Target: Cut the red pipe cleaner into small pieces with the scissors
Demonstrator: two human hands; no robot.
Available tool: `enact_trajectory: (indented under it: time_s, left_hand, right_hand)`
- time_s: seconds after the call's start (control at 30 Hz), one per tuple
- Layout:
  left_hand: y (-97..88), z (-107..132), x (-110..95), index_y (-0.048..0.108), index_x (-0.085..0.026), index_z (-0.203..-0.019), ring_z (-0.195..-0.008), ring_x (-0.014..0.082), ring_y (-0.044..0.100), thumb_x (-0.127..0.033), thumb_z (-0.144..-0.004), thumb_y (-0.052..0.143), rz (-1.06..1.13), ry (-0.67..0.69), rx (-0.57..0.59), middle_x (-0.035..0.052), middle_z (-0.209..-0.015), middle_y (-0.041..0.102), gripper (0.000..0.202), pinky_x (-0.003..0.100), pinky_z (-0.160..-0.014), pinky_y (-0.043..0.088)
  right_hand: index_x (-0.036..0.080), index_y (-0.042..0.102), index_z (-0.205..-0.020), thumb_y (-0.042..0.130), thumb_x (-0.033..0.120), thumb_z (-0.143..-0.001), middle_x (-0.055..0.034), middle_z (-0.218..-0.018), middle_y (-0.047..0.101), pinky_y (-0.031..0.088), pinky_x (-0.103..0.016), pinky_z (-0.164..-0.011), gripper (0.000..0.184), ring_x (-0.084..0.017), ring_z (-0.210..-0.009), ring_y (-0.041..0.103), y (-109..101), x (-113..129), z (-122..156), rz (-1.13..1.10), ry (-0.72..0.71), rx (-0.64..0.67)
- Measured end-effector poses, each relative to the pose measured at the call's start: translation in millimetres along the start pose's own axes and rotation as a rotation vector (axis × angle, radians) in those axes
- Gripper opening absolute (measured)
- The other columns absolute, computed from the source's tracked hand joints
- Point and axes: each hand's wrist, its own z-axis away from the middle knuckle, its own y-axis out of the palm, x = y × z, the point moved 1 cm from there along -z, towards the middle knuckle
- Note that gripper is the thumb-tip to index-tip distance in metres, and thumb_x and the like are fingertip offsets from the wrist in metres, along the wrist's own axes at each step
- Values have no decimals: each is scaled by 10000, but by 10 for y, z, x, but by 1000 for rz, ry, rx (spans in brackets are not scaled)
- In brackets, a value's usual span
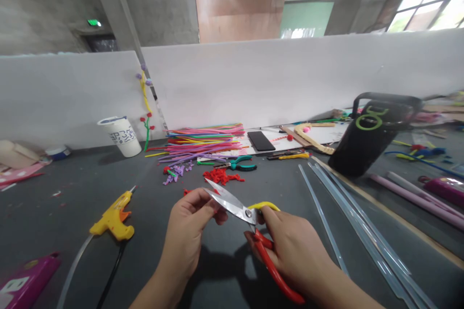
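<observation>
My right hand (290, 241) grips a pair of scissors (235, 208) with red and yellow handles. Their blades are a little apart and point up and left, over the fingertips of my left hand (192, 227). Those fingers are pinched on a short red pipe cleaner piece (216, 192), of which only a bit of red shows by the blades. Just beyond lies a pile of red snippets (223, 176), with purple snippets (177, 173) to its left. Teal-handled pliers (239, 163) rest behind the red pile.
A yellow glue gun (114, 217) lies at left, near a white cup (121, 137). Bundled pipe cleaners (205, 140) and a phone (261, 141) lie along the back. Clear glue sticks (348, 207) and a black bottle (369, 135) occupy the right side.
</observation>
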Motion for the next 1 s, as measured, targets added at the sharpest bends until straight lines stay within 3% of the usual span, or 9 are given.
enact_trajectory:
  time_s: [1.0]
  left_hand:
    - [-5,-36,-3,609,-131,-624,-477,66,501,-159,-641,637,46,2,-19,-23,-524,587,43,173,-487,390]
  right_hand:
    - [184,485,-731,437,403,-765,-29,-631,602,268,-251,-479,227,-185,-542,558,55,24,-2,20,1,-25]
